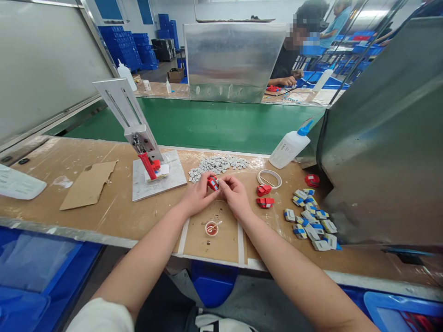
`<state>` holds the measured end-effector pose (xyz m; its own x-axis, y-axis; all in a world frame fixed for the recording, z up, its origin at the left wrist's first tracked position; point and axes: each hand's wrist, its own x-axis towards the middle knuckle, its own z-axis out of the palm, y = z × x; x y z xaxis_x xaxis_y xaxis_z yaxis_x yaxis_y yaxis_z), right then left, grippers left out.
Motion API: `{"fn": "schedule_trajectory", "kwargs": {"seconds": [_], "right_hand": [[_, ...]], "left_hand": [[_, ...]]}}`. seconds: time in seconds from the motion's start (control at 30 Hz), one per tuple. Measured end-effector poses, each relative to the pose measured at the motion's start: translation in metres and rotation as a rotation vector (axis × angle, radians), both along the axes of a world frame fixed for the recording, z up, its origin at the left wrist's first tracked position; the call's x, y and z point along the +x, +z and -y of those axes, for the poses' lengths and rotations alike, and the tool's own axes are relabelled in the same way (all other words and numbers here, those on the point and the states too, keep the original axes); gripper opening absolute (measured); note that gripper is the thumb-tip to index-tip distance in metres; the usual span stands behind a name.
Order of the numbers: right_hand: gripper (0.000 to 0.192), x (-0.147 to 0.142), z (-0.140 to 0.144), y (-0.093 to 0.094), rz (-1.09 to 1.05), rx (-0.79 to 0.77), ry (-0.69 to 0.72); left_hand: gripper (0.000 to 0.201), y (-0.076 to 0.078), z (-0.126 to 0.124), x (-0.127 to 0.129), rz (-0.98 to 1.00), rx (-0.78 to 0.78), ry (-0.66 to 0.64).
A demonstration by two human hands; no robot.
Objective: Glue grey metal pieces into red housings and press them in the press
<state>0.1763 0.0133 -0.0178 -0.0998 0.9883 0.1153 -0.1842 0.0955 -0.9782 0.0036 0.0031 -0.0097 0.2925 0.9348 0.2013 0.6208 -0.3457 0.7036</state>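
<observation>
My left hand (196, 197) is closed around a small red toy part (212, 183) with pale blue, window-like patches, perhaps a toy vehicle body. My right hand (236, 196) pinches at the near end of that part; whatever sits between its thumb and finger is too small to make out. Just beyond both hands lies a spread heap of small grey flat pieces (221, 164). Below them stands a little cup of reddish liquid (211, 228) with a thin stick in it. Two similar red parts (265, 203) rest to the right, beside a roll of tape (273, 177).
A toggle-clamp press (147, 161) stands left on a metal plate, near torn cardboard (89, 185). At right are a blue-tipped white bottle (290, 148), several grey, blue and yellow blocks (311, 221) and a metal panel (384, 138). Behind the green belt (214, 124), another person works.
</observation>
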Motion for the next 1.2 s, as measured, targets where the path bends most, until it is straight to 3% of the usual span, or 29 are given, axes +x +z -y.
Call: {"fn": "schedule_trajectory", "kwargs": {"seconds": [0.17, 0.3, 0.43, 0.6, 1.03, 1.2], "right_hand": [[0.032, -0.002, 0.000, -0.003, 0.106, 0.074, -0.048], [0.022, 0.004, 0.000, 0.001, 0.353, 0.216, -0.046], [0.019, 0.016, 0.000, 0.013, 0.719, 0.427, 0.082], [0.021, 0.024, 0.000, 0.020, 0.902, 0.584, 0.190], [0.019, 0.015, 0.004, 0.011, 0.896, 0.515, 0.125], [0.018, 0.012, 0.007, 0.013, 0.980, 0.491, 0.124]], "left_hand": [[0.049, -0.002, -0.001, 0.000, 0.045, 0.035, -0.003], [0.047, -0.001, 0.000, -0.001, 0.053, 0.031, 0.000], [0.045, 0.000, 0.000, -0.004, 0.064, -0.037, -0.003], [0.035, 0.001, -0.004, -0.006, 0.127, -0.035, -0.018], [0.030, -0.007, -0.003, -0.004, 0.138, -0.018, 0.029], [0.030, -0.009, -0.004, -0.005, 0.092, 0.011, -0.013]]}}
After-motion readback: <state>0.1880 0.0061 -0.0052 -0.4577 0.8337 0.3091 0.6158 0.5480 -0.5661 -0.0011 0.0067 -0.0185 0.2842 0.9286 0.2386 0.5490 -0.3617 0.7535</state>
